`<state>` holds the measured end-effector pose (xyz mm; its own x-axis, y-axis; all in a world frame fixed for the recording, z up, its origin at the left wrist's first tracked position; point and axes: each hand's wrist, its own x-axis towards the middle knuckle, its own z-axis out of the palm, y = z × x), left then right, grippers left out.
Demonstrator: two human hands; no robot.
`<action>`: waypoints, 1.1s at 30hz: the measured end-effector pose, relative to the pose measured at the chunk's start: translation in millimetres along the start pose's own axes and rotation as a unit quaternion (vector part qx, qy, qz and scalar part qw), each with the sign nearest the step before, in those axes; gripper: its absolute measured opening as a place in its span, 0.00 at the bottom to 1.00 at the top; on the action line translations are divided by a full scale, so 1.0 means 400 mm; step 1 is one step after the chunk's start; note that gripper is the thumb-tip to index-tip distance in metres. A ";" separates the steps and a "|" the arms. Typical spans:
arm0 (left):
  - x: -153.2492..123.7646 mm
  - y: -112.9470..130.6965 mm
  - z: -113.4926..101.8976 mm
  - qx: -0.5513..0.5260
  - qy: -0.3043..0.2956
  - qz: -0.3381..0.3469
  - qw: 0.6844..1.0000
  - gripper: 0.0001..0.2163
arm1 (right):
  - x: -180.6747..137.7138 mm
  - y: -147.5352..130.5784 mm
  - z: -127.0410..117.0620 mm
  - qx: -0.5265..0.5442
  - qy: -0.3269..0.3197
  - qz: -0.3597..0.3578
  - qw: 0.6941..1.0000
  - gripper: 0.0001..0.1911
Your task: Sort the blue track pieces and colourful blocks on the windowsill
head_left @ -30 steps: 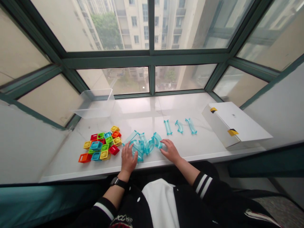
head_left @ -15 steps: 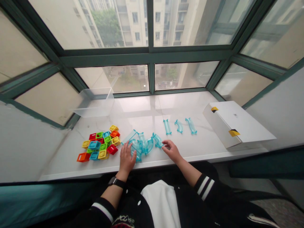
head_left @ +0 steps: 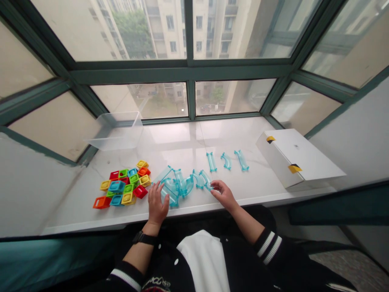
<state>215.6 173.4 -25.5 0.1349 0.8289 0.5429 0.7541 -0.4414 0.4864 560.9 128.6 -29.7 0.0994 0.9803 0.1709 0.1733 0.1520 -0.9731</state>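
Note:
Clear blue toy track pieces (head_left: 184,185) lie in a heap near the front edge of the sill. My left hand (head_left: 158,202) rests at the heap's left side, its fingers stretched out and touching the nearest pieces. To the right, my right hand (head_left: 223,194) pinches the end of a curved track piece (head_left: 206,179), which lies beside another curved piece at the heap's edge. Behind that hand, a straight track piece (head_left: 211,162), a small curved piece (head_left: 226,161) and a longer piece (head_left: 242,160) lie apart in a row.
Several colourful blocks (head_left: 129,186) are clustered left of my left hand. A clear plastic bin (head_left: 121,132) stands at the back left by the window. At the right is a white box (head_left: 300,158) with yellow-black tape. The white sill (head_left: 170,140) ends close to my body.
My right hand has drawn a curved track piece a little rightward out of the heap. My left hand's fingers have straightened slightly. The view has shifted slightly.

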 end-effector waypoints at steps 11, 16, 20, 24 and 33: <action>0.095 0.295 0.022 -0.291 -0.175 -0.015 0.940 0.12 | -0.005 -0.064 -0.035 -0.040 -0.015 -0.038 0.998 0.12; 0.093 0.346 0.089 -0.355 -0.236 -0.045 0.904 0.16 | -0.012 -0.111 -0.054 -0.102 -0.013 -0.086 0.991 0.12; 0.080 0.372 0.102 -0.355 -0.254 -0.051 0.898 0.16 | -0.022 -0.128 -0.073 -0.147 -0.019 -0.121 0.981 0.15; 0.074 0.388 0.101 -0.378 -0.254 -0.084 0.886 0.19 | -0.026 -0.142 -0.085 -0.166 -0.015 -0.138 0.976 0.17; 0.080 0.393 0.119 -0.368 -0.231 -0.158 0.887 0.11 | -0.029 -0.151 -0.068 -0.176 -0.020 -0.158 0.971 0.19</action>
<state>369.1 146.9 35.6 0.3688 0.9285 0.0441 0.2001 -0.1257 0.9717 575.9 104.6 31.4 -0.0499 0.8967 0.4399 0.5142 0.4006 -0.7584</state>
